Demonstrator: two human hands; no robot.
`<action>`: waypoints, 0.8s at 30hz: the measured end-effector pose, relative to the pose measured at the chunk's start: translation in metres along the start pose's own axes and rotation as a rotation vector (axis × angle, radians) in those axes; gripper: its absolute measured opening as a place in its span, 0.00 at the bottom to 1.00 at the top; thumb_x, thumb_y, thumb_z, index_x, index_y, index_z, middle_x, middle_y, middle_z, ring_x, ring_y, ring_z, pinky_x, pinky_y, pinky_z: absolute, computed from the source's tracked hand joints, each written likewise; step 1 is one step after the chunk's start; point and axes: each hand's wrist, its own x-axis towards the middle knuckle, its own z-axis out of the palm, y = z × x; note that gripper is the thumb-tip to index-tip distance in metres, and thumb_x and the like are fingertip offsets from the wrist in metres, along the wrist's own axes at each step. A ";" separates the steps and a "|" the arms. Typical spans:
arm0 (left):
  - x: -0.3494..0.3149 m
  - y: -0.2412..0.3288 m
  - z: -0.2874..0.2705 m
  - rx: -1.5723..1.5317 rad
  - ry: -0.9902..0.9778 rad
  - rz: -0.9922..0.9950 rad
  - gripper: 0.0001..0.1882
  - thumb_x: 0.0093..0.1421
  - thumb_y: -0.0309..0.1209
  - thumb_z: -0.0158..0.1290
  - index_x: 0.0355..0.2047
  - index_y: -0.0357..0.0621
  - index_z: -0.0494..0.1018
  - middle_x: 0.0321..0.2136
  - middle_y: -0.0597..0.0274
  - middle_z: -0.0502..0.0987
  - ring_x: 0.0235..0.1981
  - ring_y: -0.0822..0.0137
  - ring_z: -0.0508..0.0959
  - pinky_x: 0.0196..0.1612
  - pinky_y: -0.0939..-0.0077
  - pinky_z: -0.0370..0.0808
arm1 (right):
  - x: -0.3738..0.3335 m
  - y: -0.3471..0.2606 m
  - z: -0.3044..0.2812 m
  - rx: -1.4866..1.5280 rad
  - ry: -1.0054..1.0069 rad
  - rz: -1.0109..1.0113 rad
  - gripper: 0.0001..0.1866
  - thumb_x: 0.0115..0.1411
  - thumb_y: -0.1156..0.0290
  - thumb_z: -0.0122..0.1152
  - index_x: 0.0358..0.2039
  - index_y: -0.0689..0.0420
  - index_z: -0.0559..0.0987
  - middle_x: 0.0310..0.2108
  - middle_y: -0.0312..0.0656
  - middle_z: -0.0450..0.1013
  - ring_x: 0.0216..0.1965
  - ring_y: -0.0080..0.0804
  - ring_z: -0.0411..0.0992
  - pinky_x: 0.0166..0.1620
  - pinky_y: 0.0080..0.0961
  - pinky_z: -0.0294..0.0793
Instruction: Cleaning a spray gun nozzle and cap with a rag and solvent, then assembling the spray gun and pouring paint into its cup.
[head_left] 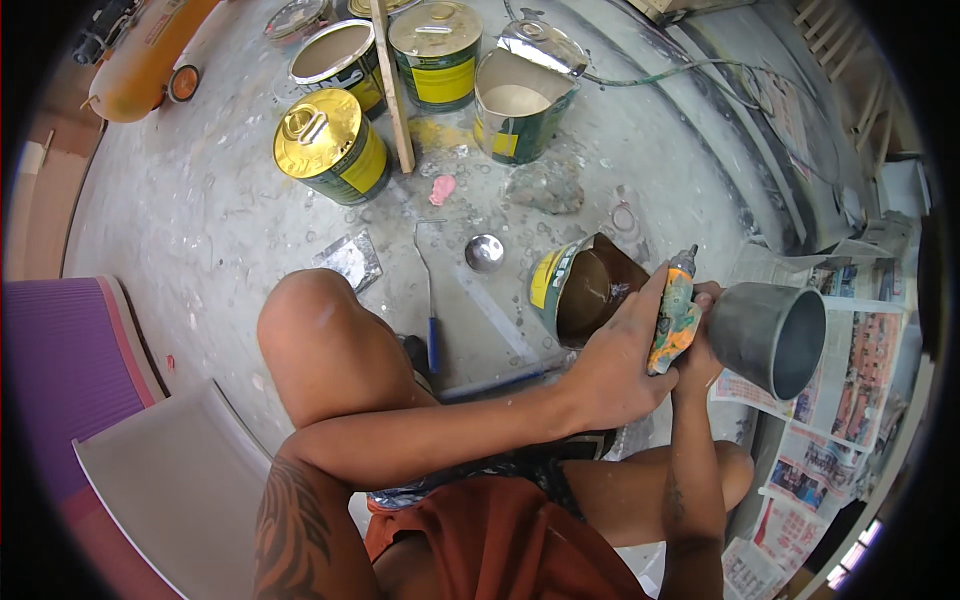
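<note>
In front of my right knee, my left hand (622, 358) is closed round what looks like a spray gun (674, 318), its body smeared orange and green, with a dark tip pointing up. My right hand (704, 350) grips it from the other side, fingers partly hidden behind it. A grey cup (752, 335) sticks out to the right beside that hand, its mouth facing right; the join is hidden. Just beyond my left hand stands a cut-open can (545, 285), brown inside. Nearby on the floor lie a small metal bowl (484, 253) and a blue-handled metal rod (432, 335).
Several paint cans (330, 145) stand at the back, with a wooden stick (392, 95) leaning among them. An open can (520, 110) holds pale paint. Newspaper (850, 370) covers the right side beside a dark curved panel (745, 150). An orange tank (150, 60) stands far left.
</note>
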 end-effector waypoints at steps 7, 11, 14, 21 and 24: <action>-0.004 -0.003 -0.005 0.018 -0.042 0.019 0.53 0.47 0.24 0.58 0.69 0.30 0.38 0.63 0.33 0.56 0.66 0.40 0.59 0.67 0.64 0.57 | 0.002 0.053 -0.016 -0.080 -0.145 -0.053 0.24 0.70 0.55 0.47 0.24 0.61 0.71 0.22 0.39 0.66 0.26 0.29 0.62 0.33 0.28 0.61; -0.013 0.004 0.007 -0.017 -0.069 0.098 0.55 0.47 0.25 0.59 0.69 0.29 0.37 0.63 0.32 0.55 0.65 0.39 0.59 0.66 0.62 0.58 | -0.013 0.147 -0.075 0.102 -0.399 0.166 0.12 0.63 0.66 0.53 0.25 0.59 0.69 0.24 0.42 0.70 0.24 0.31 0.71 0.30 0.32 0.74; -0.016 -0.001 0.005 -0.012 -0.079 0.096 0.55 0.47 0.25 0.59 0.69 0.29 0.36 0.63 0.30 0.55 0.65 0.38 0.59 0.65 0.61 0.59 | -0.019 0.126 -0.062 0.449 -0.330 0.089 0.11 0.60 0.70 0.55 0.23 0.56 0.65 0.23 0.42 0.69 0.24 0.29 0.70 0.30 0.30 0.74; -0.015 0.011 0.011 0.017 -0.135 0.140 0.55 0.47 0.25 0.57 0.68 0.28 0.35 0.57 0.29 0.61 0.60 0.34 0.64 0.61 0.57 0.65 | -0.010 0.041 -0.041 0.255 -0.104 -0.182 0.21 0.67 0.56 0.53 0.25 0.60 0.69 0.20 0.41 0.65 0.20 0.28 0.62 0.26 0.28 0.62; -0.015 0.013 0.018 -0.064 -0.177 0.109 0.56 0.45 0.22 0.58 0.69 0.33 0.36 0.60 0.31 0.58 0.63 0.36 0.61 0.64 0.60 0.61 | -0.013 0.022 -0.039 0.253 0.005 -0.339 0.16 0.67 0.61 0.52 0.28 0.61 0.69 0.21 0.44 0.66 0.22 0.30 0.63 0.29 0.29 0.63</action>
